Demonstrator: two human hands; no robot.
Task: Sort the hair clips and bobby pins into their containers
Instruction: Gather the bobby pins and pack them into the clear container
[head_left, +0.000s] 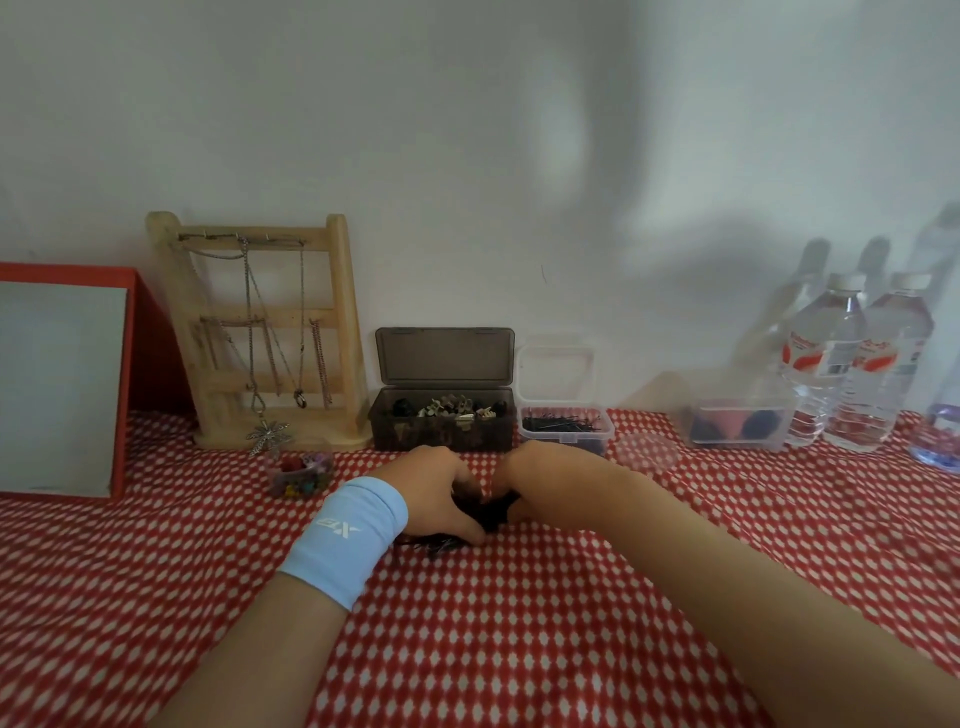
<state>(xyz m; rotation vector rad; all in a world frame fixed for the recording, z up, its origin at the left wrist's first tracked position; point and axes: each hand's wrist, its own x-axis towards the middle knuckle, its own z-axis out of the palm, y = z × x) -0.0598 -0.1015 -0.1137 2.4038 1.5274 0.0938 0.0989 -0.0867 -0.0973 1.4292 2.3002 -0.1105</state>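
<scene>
Our fingers (462, 531) curl round the dark pile (491, 512), left hand (436, 488) and right hand (519, 478) cupping it just before the dark box (441, 426). That box already holds clips, the clear box (566, 428) beside it pins; this pile, we judge, remains.

**Views:** one only, a wide-angle camera worn on the head.

**Position:** above the near side of the red-and-white checked tablecloth (519, 623).

**Direction:** forward and somewhat down, facing the plain white wall (467, 130), which fills the upper half of the frame.

**Range:** close. Both forearms enter from the lower corners. The left hand (431, 488) and right hand (519, 467) meet just below mid-frame, curled round a dark pile of hair clips and pins (488, 512).

**Lateral reach:** from the red-framed pale panel (57, 384) at the left edge to the clear plastic water bottles (826, 364) at the right edge.

**Distortion:** objects lean and bow towards the margins.
</scene>
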